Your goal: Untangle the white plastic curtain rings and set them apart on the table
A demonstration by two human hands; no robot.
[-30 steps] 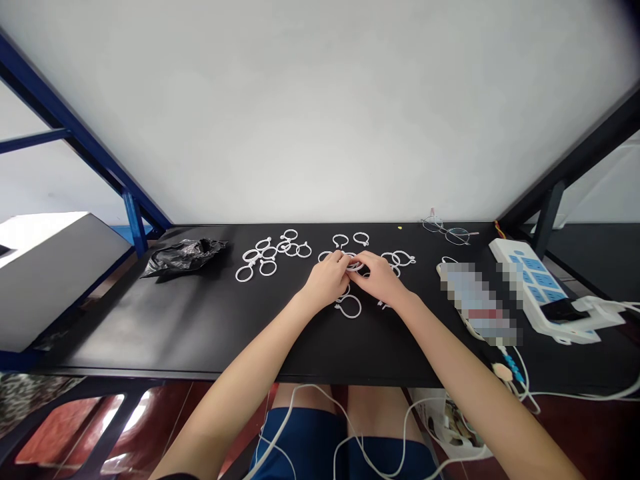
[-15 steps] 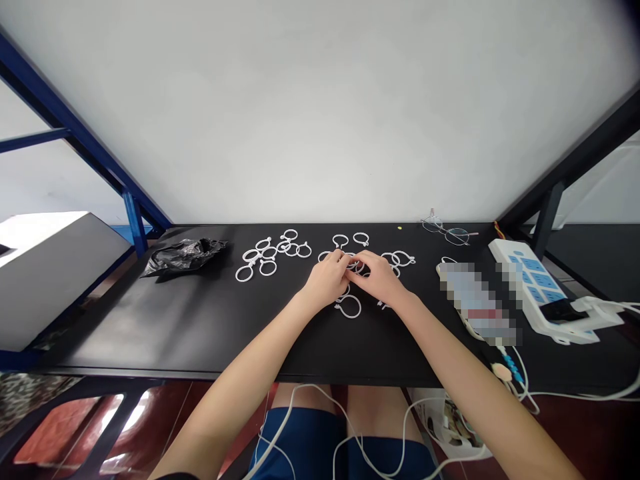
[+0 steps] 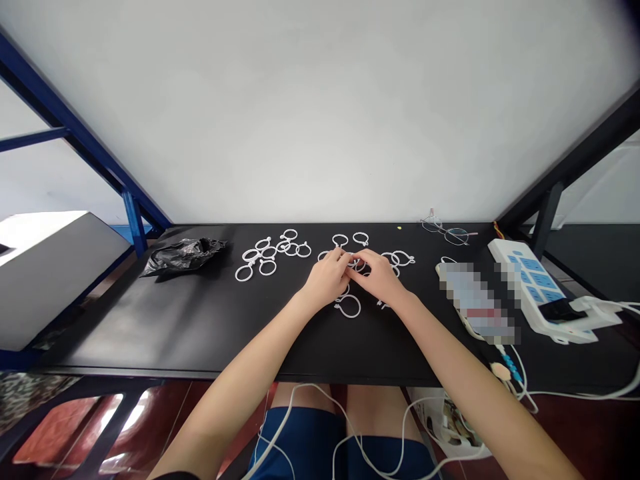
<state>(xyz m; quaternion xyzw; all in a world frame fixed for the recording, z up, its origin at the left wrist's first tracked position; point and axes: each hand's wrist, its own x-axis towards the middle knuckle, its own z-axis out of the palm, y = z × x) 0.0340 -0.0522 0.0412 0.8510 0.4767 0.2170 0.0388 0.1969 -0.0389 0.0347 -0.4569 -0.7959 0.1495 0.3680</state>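
Note:
My left hand (image 3: 327,275) and my right hand (image 3: 376,273) meet over the middle of the black table, fingertips together. Both are closed on a white ring (image 3: 354,261), partly covered by the fingers; it looks like a plastic curtain ring. More white rings lie around and under the hands: a ring with a small clasp (image 3: 351,307) just in front, two rings behind, and several overlapping rings (image 3: 403,258) to the right. Another group of white rings (image 3: 267,267) is spread to the left of my left hand.
A crumpled black plastic bag (image 3: 185,256) lies at the left. On the right are eyeglasses (image 3: 445,231), a phone (image 3: 475,303) with a cable, and a white power strip (image 3: 535,283). A wall (image 3: 320,133) rises behind the table (image 3: 200,327); white cables hang over my lap.
The ring between my fingertips has shifted slightly and is more hidden now. My hands stay almost in the same place, and the loose rings lie as before.

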